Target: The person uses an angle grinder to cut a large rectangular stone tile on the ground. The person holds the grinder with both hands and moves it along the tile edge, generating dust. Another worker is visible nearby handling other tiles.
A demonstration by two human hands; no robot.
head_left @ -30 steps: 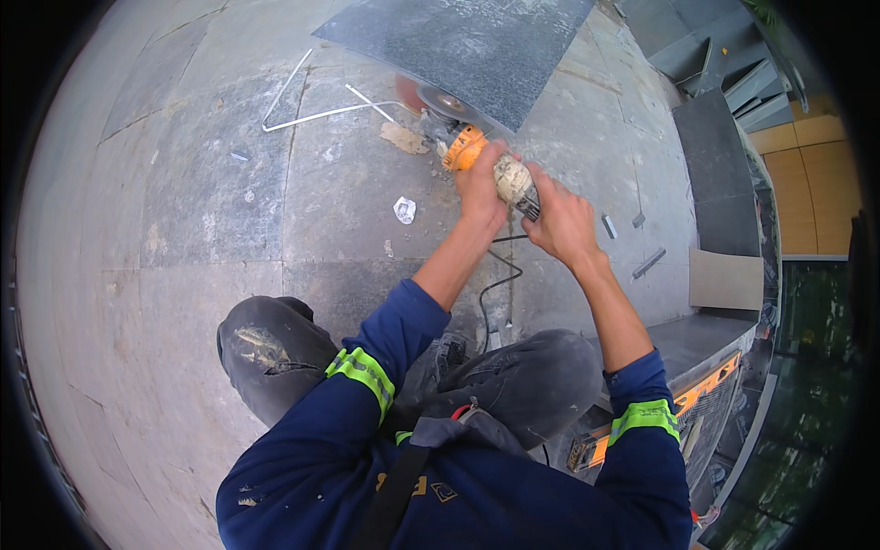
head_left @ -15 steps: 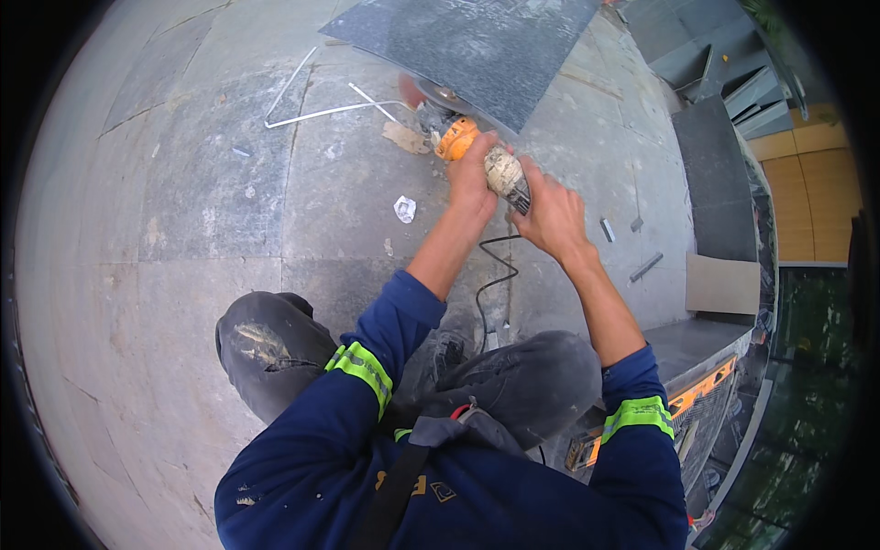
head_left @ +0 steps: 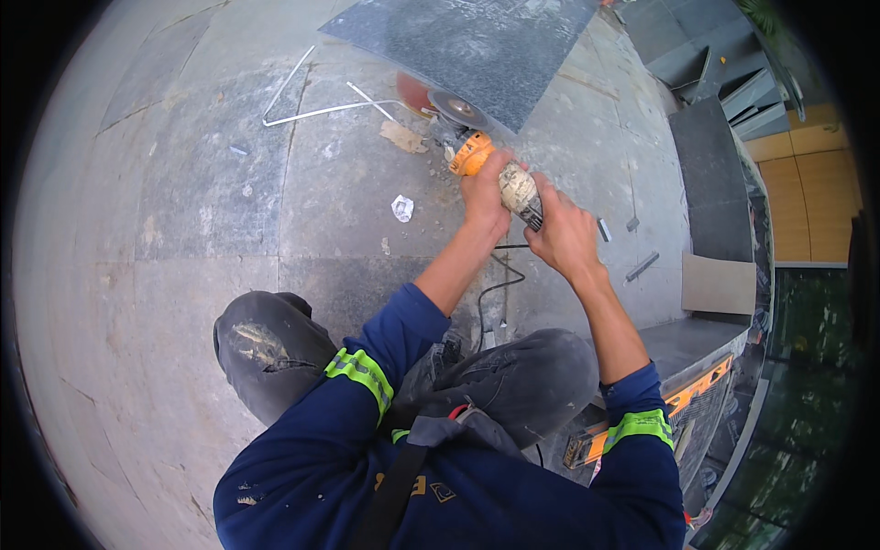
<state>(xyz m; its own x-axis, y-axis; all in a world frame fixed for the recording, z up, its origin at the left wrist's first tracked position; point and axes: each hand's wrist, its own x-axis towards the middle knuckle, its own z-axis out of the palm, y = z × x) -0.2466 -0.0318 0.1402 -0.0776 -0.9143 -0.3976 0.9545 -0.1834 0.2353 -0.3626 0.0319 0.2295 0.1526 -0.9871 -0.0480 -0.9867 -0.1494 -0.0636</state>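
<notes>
Both of my hands are closed round an orange angle grinder (head_left: 471,154) whose body is smeared with pale grime. My left hand (head_left: 485,194) wraps the front of the body near the orange head. Farther back, my right hand (head_left: 564,229) grips the dark rear end. The round grinding disc (head_left: 459,108) sits at the near edge of a large dark grey slab (head_left: 467,50); whether it touches the edge I cannot tell. A black cord (head_left: 483,307) runs from the grinder toward my legs.
A bent white metal strip (head_left: 321,115) lies left of the slab, near a reddish round disc (head_left: 414,93). A crumpled white piece (head_left: 402,208) and small offcuts (head_left: 643,267) lie on the paving. Dark slabs (head_left: 715,183) and an orange spirit level (head_left: 701,385) are at the right.
The grinder and both hands have shifted slightly right and toward me. More of the disc shows beside the slab's edge now. The slab has stayed in place.
</notes>
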